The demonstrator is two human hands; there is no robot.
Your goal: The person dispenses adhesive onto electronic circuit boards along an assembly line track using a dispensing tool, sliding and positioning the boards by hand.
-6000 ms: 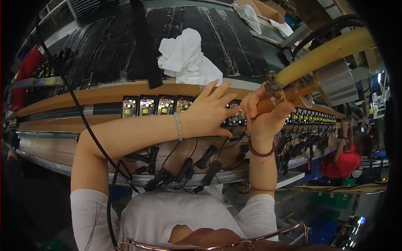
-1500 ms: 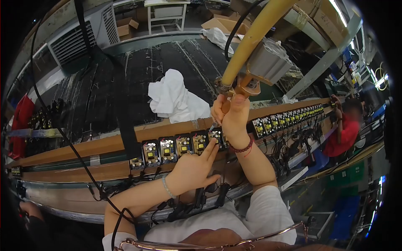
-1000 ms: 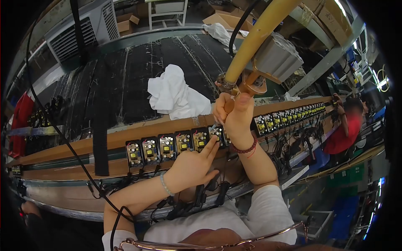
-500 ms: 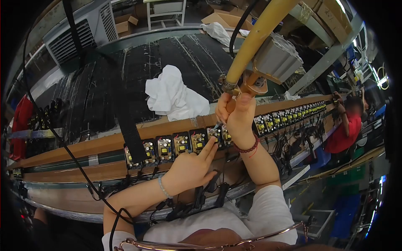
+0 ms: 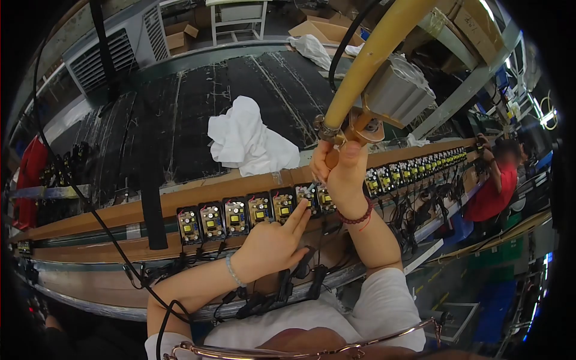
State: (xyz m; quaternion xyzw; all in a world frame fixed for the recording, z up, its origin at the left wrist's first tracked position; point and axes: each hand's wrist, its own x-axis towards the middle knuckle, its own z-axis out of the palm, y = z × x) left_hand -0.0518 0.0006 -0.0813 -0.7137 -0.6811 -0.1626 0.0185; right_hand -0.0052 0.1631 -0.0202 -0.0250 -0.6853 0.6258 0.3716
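Observation:
My right hand [image 5: 345,171] is closed around the dispensing nozzle [image 5: 329,130] below a thick yellow hose [image 5: 378,54]. Its thin tip points down at a small circuit board [image 5: 306,193] in a black case. On the near edge of that board rest the outstretched index and middle fingers of my left hand [image 5: 270,243], the thumb held apart. Similar boards [image 5: 236,216] stand side by side in a long row, with black cables [image 5: 285,285] hanging toward me. What my right fingers cover on the nozzle is hidden.
Behind the row, a white cloth [image 5: 249,138] lies on the black belt [image 5: 198,120]. A dark strap [image 5: 153,210] hangs at the left of the boards. A grey metal block [image 5: 401,90] sits beside the hose. At far right is a person in a red top [image 5: 495,186].
The hanging strap has swung left, uncovering the leftmost boards. The yellow hose and my right hand have shifted slightly downward. My left hand stays almost still at the same board.

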